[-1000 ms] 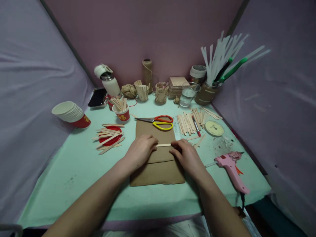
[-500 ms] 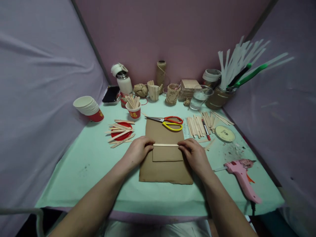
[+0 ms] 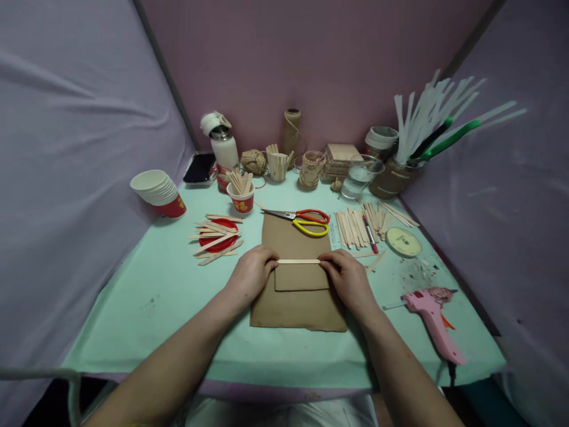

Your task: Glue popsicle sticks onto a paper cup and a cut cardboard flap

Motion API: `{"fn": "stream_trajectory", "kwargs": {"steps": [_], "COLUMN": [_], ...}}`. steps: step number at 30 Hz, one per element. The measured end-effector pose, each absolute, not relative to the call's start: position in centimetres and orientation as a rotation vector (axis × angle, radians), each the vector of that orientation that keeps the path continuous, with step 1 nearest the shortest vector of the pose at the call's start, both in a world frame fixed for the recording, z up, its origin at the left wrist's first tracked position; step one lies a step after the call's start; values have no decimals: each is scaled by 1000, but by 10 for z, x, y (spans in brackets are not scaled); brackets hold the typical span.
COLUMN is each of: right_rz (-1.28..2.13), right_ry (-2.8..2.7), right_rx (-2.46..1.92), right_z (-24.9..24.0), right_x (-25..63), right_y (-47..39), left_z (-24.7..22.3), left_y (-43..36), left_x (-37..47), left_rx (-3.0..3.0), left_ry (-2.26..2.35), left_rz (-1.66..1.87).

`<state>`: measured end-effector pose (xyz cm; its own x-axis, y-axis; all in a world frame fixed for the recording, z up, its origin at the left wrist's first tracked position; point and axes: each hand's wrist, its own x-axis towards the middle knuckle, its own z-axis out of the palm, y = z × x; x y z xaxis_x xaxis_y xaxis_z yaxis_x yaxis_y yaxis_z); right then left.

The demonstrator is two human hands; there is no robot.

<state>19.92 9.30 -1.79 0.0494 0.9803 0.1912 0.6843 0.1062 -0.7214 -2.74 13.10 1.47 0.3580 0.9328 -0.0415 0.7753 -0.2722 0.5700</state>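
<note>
A pale popsicle stick [image 3: 299, 261] lies level along the far edge of a small cardboard piece [image 3: 302, 279]. My left hand [image 3: 254, 271] pinches its left end, and my right hand [image 3: 345, 276] pinches the right end. Both hands rest close to the cardboard, their fingertips partly covering the stick's ends. Beneath the small piece is a larger cardboard sheet [image 3: 296, 311]. Scissors [image 3: 306, 220] with one red and one yellow handle lie across that sheet's far end.
A pink glue gun [image 3: 433, 320] lies at right, near a round yellowish lid [image 3: 403, 242]. Loose sticks [image 3: 353, 228] and a marker [image 3: 370, 234] are beyond my right hand. Left are a red dish [image 3: 222, 242] under sticks and stacked paper cups [image 3: 159, 193]. A water cup [image 3: 357, 179] stands behind.
Both hands have shifted very slightly inward along the stick, covering a little more of its ends. The stick and cardboard stay in place; the camera view has moved slightly.
</note>
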Motion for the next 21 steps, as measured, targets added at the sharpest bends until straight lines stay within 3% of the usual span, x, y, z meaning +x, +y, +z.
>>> {"fn": "stream_trajectory", "kwargs": {"steps": [21], "right_rz": [594], "right_ry": [-1777], "right_rx": [-1697], "right_z": [-14], "right_x": [199], "right_y": [99], "left_z": [13], "left_y": [130], "left_x": [-24], "left_rx": [2167], "left_ry": [1490], "left_rz": [423]}}
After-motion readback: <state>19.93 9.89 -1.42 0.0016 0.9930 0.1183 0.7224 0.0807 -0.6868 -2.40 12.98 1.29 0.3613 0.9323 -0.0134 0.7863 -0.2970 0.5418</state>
